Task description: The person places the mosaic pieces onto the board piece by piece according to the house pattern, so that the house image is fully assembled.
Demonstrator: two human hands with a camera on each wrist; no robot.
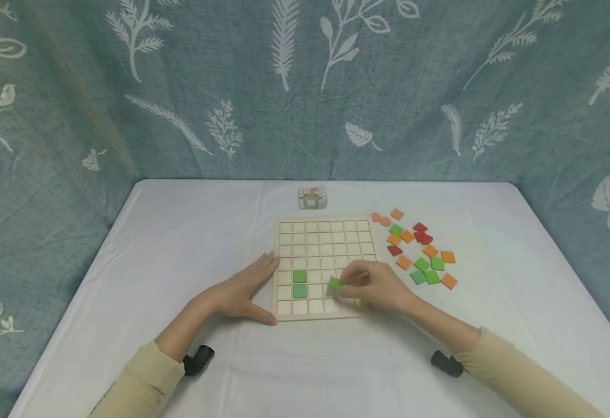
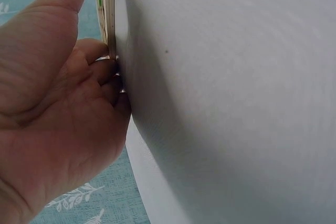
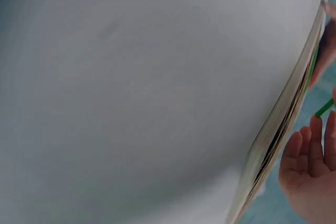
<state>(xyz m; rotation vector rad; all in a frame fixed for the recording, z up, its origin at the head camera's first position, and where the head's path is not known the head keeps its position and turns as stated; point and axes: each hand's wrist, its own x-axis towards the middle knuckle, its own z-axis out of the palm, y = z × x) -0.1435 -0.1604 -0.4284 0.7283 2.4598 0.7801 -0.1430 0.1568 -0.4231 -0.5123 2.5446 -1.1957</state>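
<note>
A wooden grid board [image 1: 326, 249] lies on the white table. Two green square tiles, a lighter one [image 1: 300, 276] and a darker one [image 1: 300, 291], sit one below the other in its cells, left of the middle. My right hand [image 1: 380, 285] pinches a light green square tile [image 1: 335, 283] between thumb and fingers over the lower part of the board; in the right wrist view this tile [image 3: 324, 108] shows edge-on at the fingertips. Along the board's left edge rests my left hand [image 1: 243, 288], fingers extended and thumb spread toward the lower corner. The left wrist view shows its fingertips against the board's side [image 2: 111, 14].
Right of the board lie loose tiles: green squares [image 1: 433, 277], orange squares [image 1: 430, 251], red pieces [image 1: 423, 238] and round orange pieces [image 1: 385, 221]. A small pattern card [image 1: 312, 198] lies behind the board. A patterned blue-green curtain [image 1: 305, 128] hangs around the table.
</note>
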